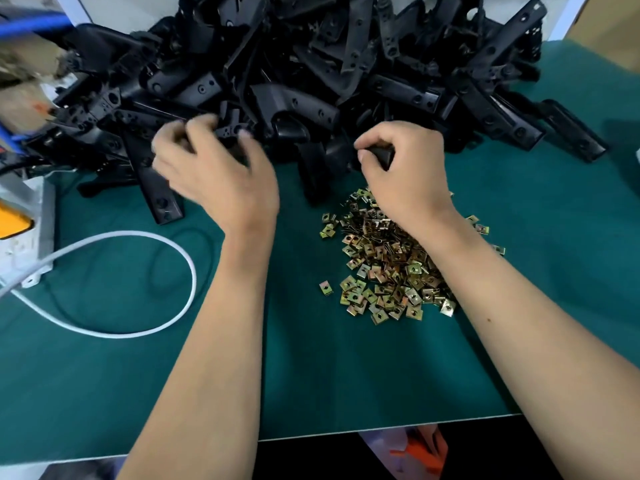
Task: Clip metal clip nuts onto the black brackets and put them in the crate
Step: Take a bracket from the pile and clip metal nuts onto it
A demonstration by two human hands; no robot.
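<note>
Brackets and clip nuts bear no legible writing.

single view only, head-mounted, wide-angle, looking forward and steeply down from the near edge of the green table. both forearms enter from the bottom of frame; the left hand and right hand sit near mid-frame, close to the lens. the bracket pile fills the top, cropped by the frame edge. lines bow at the margins. no second view shares the scene.
</note>
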